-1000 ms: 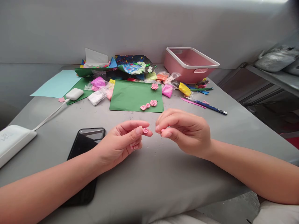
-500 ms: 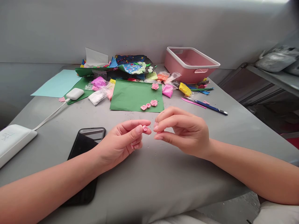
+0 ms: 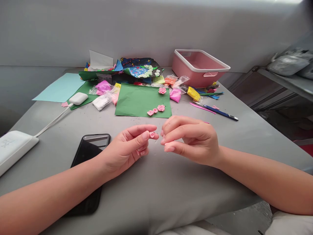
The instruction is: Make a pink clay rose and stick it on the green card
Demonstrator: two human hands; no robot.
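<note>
My left hand (image 3: pixel 130 142) pinches a small pink clay rose (image 3: pixel 152 134) between thumb and fingertips. A bit of pink, perhaps clay, shows among its curled lower fingers. Just to the right, my right hand (image 3: pixel 192 138) has its thumb and fingertips drawn together in a pinch; whatever lies between them is too small to make out. A narrow gap separates the two hands. Beyond them lies a green sheet (image 3: pixel 137 101) bearing several pink clay roses, one a full rose (image 3: pixel 162 90) near its upper right corner and others along its lower right.
A black phone (image 3: pixel 85 202) lies partly under my left forearm. At left are a white power bank (image 3: pixel 14 148) and a cabled white case (image 3: pixel 78 98). Clay packets, including a yellow one (image 3: pixel 193 94), a blue cutter (image 3: pixel 220 112) and a pink bin (image 3: pixel 190 73) stand behind.
My right hand has dropped slightly, its thumb shifting a little right and down. My left hand keeps the clay rose in nearly the same place.
</note>
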